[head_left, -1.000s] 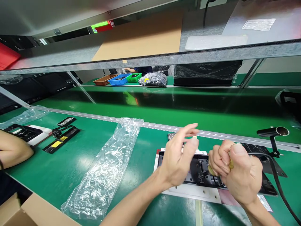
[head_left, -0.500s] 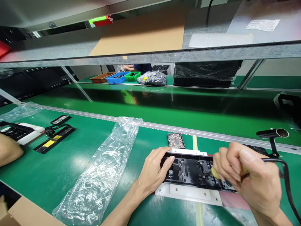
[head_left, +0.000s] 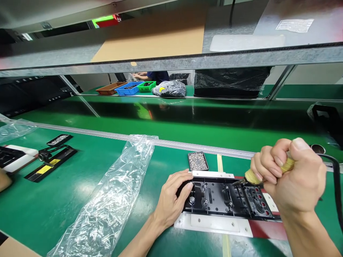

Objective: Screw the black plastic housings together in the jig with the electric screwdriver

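Observation:
A long black plastic part (head_left: 227, 198) lies on a white fixture plate (head_left: 214, 225) on the green bench. My left hand (head_left: 171, 200) rests on the part's left end, fingers curled over it, holding it down. My right hand (head_left: 292, 178) is closed round a corded screwdriver (head_left: 253, 176) with a yellowish grip, its tip just above the middle of the part. A black cable (head_left: 336, 185) runs from the tool to the right. A small black tray of screws (head_left: 197, 161) sits just behind the part.
A crumpled clear plastic bag (head_left: 115, 196) lies left of my left arm. Further left are black parts (head_left: 50, 160) and another person's arm (head_left: 4, 180). A conveyor belt (head_left: 187, 121) runs behind, with coloured bins (head_left: 128, 88) and a black bag (head_left: 168, 89) beyond.
My left hand came down from mid-air onto the left end of the black part. My right hand lifted the screwdriver and shifted right, uncovering the part's middle.

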Tool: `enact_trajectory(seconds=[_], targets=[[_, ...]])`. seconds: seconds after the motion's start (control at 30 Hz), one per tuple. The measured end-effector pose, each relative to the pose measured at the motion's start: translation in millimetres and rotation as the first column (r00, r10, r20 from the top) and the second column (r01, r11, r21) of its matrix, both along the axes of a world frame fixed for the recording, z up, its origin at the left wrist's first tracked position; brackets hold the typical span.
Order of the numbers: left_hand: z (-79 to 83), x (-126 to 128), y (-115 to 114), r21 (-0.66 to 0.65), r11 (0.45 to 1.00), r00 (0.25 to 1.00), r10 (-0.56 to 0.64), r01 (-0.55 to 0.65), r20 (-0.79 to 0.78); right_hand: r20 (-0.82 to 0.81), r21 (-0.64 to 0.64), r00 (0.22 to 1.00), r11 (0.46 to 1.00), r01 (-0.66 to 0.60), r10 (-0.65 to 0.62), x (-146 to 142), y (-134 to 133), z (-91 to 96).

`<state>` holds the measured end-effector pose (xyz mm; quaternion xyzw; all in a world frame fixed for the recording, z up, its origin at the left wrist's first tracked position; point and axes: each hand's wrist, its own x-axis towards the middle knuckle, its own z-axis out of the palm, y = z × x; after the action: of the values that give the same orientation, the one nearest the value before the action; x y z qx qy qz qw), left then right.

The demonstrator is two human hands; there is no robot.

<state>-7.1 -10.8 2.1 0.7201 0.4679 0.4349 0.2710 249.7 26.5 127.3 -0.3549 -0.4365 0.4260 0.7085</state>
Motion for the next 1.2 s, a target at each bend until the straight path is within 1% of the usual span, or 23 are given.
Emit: enact_trajectory(seconds=[0.13, 0.27, 0.43, 0.67, 0.87, 1.0, 1.2], targets=[[-2.2, -0.1, 0.7, -0.031, 1.000, 0.999, 0.002, 0.000, 0.049, 0.017, -0.019, 0.998, 0.998, -0.053, 0.053, -7.3, -0.6, -3.6], [-2.4, -0.4, 0.4, -0.042, 0.999, 0.999, 0.005, -0.002, 0.053, 0.030, -0.030, 0.995, 0.995, -0.094, 0.095, -11.2, -2.5, -5.2], [-1.6, 0.1, -0.2, -0.032, 0.999, 0.999, 0.017, -0.016, 0.041, 0.041, -0.034, 0.996, 0.996, -0.081, 0.082, -12.1, -3.0, -4.8], [-0.6, 1.2, 0.0, -0.009, 1.000, 0.999, 0.029, -0.029, 0.023, 0.046, -0.024, 0.994, 0.995, -0.099, 0.100, -13.6, -4.2, -7.3], [-1.7, 0.5, 0.4, 0.001, 1.000, 1.000, 0.018, -0.018, 0.023, 0.043, -0.039, 0.993, 0.993, -0.112, 0.114, -15.5, -3.6, -10.2], [-2.1, 0.4, 0.2, 0.002, 1.000, 1.000, 0.015, -0.015, 0.021, 0.039, -0.027, 0.993, 0.993, -0.112, 0.113, -16.1, -3.0, -11.7], [-6.2, -0.2, 1.1, 0.019, 1.000, 1.000, 0.017, -0.018, 0.012, 0.065, -0.049, 0.988, 0.989, -0.138, 0.141, -17.7, -2.3, -15.3]])
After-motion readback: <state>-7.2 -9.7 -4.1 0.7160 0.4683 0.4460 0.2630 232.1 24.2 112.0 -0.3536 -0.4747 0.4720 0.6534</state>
